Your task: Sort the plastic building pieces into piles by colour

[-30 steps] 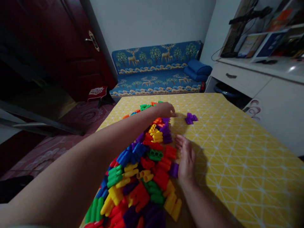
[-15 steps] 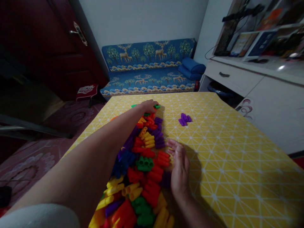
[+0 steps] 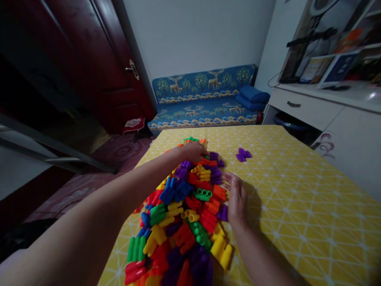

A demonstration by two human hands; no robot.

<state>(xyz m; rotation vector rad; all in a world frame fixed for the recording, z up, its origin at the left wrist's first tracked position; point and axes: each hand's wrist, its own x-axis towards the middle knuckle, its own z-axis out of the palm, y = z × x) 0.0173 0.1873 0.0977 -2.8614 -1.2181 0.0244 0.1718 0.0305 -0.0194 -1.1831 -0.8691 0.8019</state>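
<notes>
"While the left hand (image 3: 195,151) reaches across the far part of the long heap of multicoloured, ribbed plastic building pieces (image 3: 208,220), can you see what it grips?"

"No. Its back is towards us and its fingers are turned down among the pieces, so I can't tell whether it is closed on one."

"And the right hand (image 3: 238,196)?"

"Loosely cupped, fingers spread a little, with nothing visible in it. It stands on its edge just beside the heap's right side, palm facing the pieces. I'd judge it serves as a low wall, so that nothing spreads over the worktop with its yellow, white-lined cover (image 3: 282,190)."

"Why do the pieces lie at such angles?"

"They look tipped together unsorted, colours mixed; their joined tubes probably stop them rolling."

"What about the small cluster of purple plastic pieces (image 3: 243,154)?"

"It lies right of the heap, past the right hand's fingertips, well apart. Colour alone may not explain that, as other purple pieces lie within the heap."
</notes>
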